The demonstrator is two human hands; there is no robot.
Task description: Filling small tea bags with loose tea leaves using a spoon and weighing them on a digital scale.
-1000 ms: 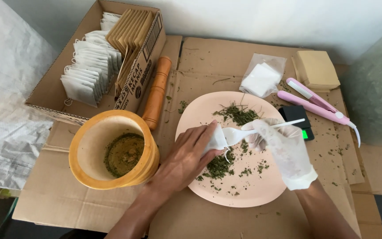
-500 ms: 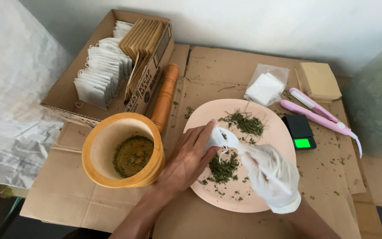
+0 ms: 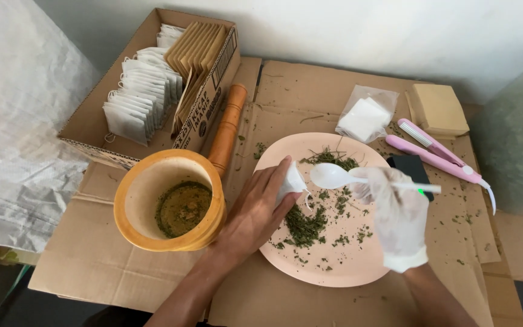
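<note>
My bare left hand (image 3: 255,212) pinches a small white tea bag (image 3: 290,181) over the left part of a pink plate (image 3: 334,272). In a thin white glove, my right hand (image 3: 394,215) grips the handle of a white plastic spoon (image 3: 334,175), whose empty bowl points at the bag's mouth. Dark green dried herb (image 3: 307,221) lies scattered on the plate below both hands, with a smaller pile (image 3: 331,158) at the far side.
A wooden mortar (image 3: 171,209) with ground herb stands left, a wooden pestle (image 3: 228,130) behind it. A cardboard box (image 3: 152,91) holds white tea bags and brown envelopes. A clear bag of white bags (image 3: 365,115), pink sealer (image 3: 440,154), small black scale (image 3: 413,169) and tan block (image 3: 437,109) lie right.
The spoon has lifted from the herb pile and now points at the bag's opening. The camera has moved closer and shifted; my left hand keeps hold of the tea bag.
</note>
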